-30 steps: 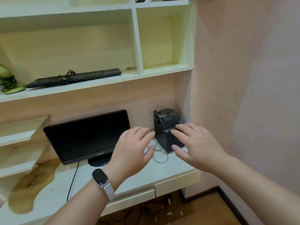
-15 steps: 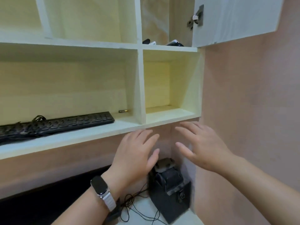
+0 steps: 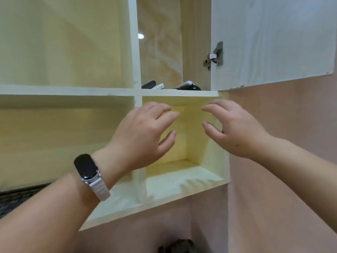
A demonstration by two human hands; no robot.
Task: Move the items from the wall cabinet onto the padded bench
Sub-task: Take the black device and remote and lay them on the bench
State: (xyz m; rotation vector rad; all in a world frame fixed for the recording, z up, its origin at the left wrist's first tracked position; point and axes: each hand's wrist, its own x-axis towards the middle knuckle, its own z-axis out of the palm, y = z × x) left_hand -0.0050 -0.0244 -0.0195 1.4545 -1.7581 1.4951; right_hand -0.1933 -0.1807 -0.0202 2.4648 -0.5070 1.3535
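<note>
Items: three or so dark and white objects (image 3: pixel 171 86) on the cream cabinet shelf (image 3: pixel 179 92) above both hands.
Left hand (image 3: pixel 144 136): spread, empty.
Right hand (image 3: pixel 231 126): spread, empty.

The wall cabinet (image 3: pixel 193 52) stands open, its white door (image 3: pixel 269 39) swung out to the right on a metal hinge (image 3: pixel 215 55). On its floor, at the front edge, lie several small items seen from below: a black, rounded bar (image 3: pixel 148 84) at the left, a white piece (image 3: pixel 159 86) just beside it, and a black-and-white object (image 3: pixel 188 86) at the right. Their exact identity cannot be told.
</note>
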